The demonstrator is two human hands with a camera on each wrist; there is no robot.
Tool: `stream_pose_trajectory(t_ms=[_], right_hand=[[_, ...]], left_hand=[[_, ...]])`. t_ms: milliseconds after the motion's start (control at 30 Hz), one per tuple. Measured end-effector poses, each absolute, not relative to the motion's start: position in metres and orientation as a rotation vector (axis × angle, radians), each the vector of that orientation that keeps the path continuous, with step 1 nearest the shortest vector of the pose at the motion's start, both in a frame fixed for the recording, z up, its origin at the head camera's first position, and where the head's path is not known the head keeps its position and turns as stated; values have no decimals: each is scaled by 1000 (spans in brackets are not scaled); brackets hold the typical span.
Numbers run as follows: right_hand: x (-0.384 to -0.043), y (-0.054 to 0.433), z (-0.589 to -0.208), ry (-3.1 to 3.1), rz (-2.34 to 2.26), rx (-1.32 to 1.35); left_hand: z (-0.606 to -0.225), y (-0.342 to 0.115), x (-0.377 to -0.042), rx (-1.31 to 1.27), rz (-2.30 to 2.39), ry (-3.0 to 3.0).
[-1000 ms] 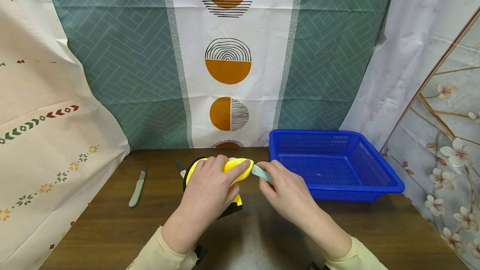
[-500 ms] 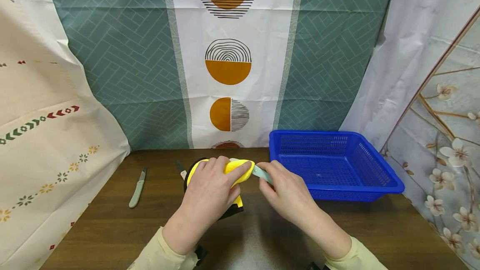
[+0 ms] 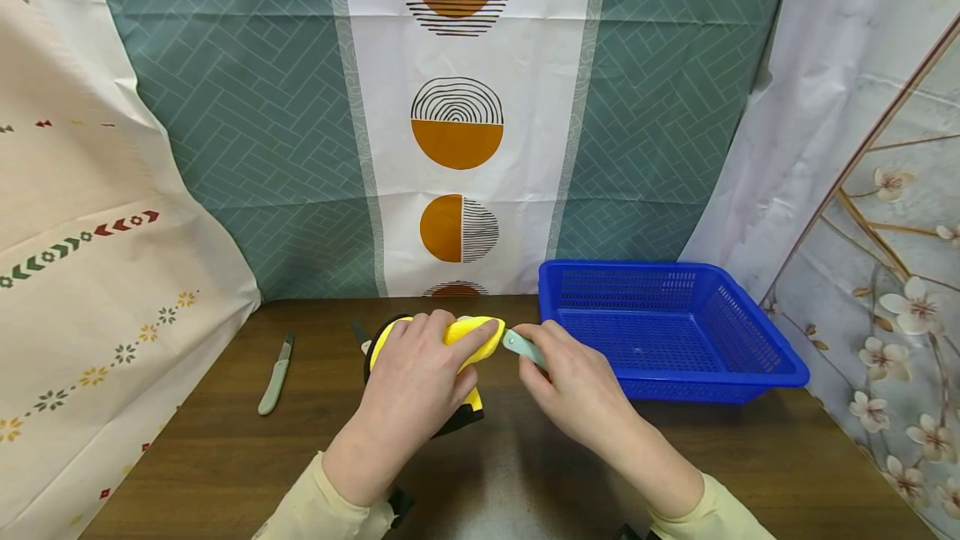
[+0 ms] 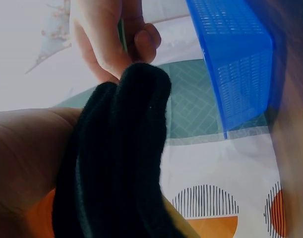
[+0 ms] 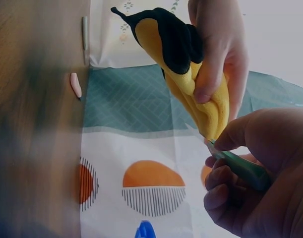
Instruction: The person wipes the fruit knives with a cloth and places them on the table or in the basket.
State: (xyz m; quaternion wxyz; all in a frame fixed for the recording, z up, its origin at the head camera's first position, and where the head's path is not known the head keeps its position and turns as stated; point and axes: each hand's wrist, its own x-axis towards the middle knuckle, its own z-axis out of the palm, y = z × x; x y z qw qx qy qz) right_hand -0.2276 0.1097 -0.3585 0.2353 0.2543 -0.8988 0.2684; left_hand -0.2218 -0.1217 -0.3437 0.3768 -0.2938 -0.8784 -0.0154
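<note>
My left hand grips a bunched yellow cloth with black edging, folded around the blade end of a knife. My right hand holds this knife by its pale green handle, thumb and fingers curled round it. Most of the blade is hidden by the cloth; in the right wrist view the cloth's yellow end meets the front of the handle. Seen from the left wrist, the cloth's dark side covers much of the left hand. Both hands are above the table, close together.
A blue plastic basket stands at the back right of the wooden table. Another green-handled knife lies on the left. A knife with a pinkish handle lies behind the cloth, partly hidden in the head view. Patterned fabric hangs around the table.
The cloth and left hand shift slightly right, then back left along the knife. The right hand keeps its hold and stays nearly still.
</note>
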Motion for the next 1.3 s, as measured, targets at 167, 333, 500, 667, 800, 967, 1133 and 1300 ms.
stream_pose_trajectory(t_ms=[167,333,500,667,800,967,1133,1300], right_hand=[[-227,110,-359,-2459,736,698],[-227,110,-358,-2450,734,696],[-227,111,-358,-2442,734,694],[-228,111,-357,-2440,736,688],[-228,111,-358,-2431,730,692],[-228,111,-358,-2429,732,694],[-227,112,-358,-2433,732,692],[-227,112,-357,-2440,733,690]], left_hand=[[-344,-124,-224,-745,-42,-2227],[-343,-126,-225,-732,-41,-2233],[-342,-129,-225,-718,-39,-2258],[-342,-131,-227,-704,-52,-2261],[-342,-132,-228,-691,-53,-2278],[-341,-134,-229,-680,-51,-2287],[-341,-136,-231,-666,-47,-2288],[-341,-139,-232,-638,-52,-2297]])
